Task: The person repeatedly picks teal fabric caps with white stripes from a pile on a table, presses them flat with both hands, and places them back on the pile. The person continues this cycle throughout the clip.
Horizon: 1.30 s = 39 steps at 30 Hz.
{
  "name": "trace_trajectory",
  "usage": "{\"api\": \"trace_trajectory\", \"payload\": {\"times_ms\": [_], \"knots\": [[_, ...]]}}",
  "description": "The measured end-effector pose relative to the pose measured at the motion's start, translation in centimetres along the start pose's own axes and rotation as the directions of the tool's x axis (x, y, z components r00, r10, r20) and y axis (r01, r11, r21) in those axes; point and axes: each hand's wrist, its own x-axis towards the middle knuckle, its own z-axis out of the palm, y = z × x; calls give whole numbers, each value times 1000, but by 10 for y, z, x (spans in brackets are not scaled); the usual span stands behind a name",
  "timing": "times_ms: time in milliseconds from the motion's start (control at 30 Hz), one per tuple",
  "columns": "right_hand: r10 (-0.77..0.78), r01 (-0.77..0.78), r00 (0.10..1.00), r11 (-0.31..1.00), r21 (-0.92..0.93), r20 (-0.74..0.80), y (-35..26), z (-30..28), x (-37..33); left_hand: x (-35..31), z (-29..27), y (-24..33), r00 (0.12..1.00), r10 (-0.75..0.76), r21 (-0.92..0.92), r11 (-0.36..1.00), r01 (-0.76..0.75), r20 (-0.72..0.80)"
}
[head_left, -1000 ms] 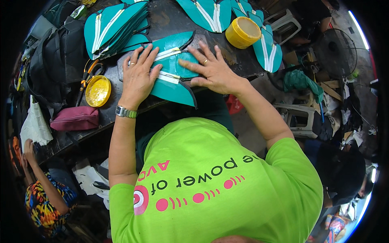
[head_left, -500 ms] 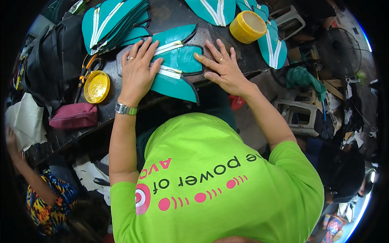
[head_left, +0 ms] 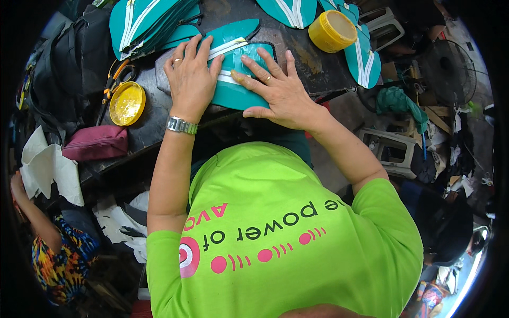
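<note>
A flat teal cut-out piece (head_left: pixel 236 98) with white strips (head_left: pixel 227 49) and a black-edged middle tongue lies on the dark table. My left hand (head_left: pixel 193 79) rests flat on its left end, fingers stretched and slightly apart. Over the tongue and the lower white strip, my right hand (head_left: pixel 281 93) spreads its fingers; the index fingertip, smeared yellowish, touches the piece near that strip. Neither hand grips anything. A stack of similar teal pieces (head_left: pixel 151 24) stands just beyond my left hand. To the right rear is an uncapped yellow tub (head_left: pixel 332 32) with pale contents.
Left of my hands lie a yellow lid (head_left: pixel 127 103), orange-handled scissors (head_left: pixel 119 77) and a maroon zip pouch (head_left: pixel 95 143). A black bag (head_left: pixel 66 79) sits farther left. Another person's arm (head_left: pixel 37 214) is at the lower left, beside pale sheets (head_left: pixel 50 164). More teal pieces (head_left: pixel 365 61) lie right.
My right hand has moved left, from the tongue's right edge to across the tongue and lower strip. My left hand stays flat on the piece. The other person's pale sheet has shifted.
</note>
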Motion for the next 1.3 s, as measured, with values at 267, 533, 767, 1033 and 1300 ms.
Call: {"api": "trace_trajectory", "payload": {"times_ms": [267,533,767,1033,1300], "knots": [[-77,76,996,997,22,40,-6,-5,-20,8,3,-11,998,-27,-24,999,29,63],[96,28,974,847,531,-205,64,-76,-32,18,-12,-12,980,-98,-141,982,123,174],[509,-606,795,652,-455,-329,164,-88,-25,20,-26,-10,946,-195,-302,914,271,259],[784,-781,607,557,-284,-132,161,-112,-14,30,-22,-26,994,36,-157,986,-52,-102],[84,-92,996,908,409,36,55,-68,-3,26,-1,-50,1000,7,-262,965,-1,22]]}}
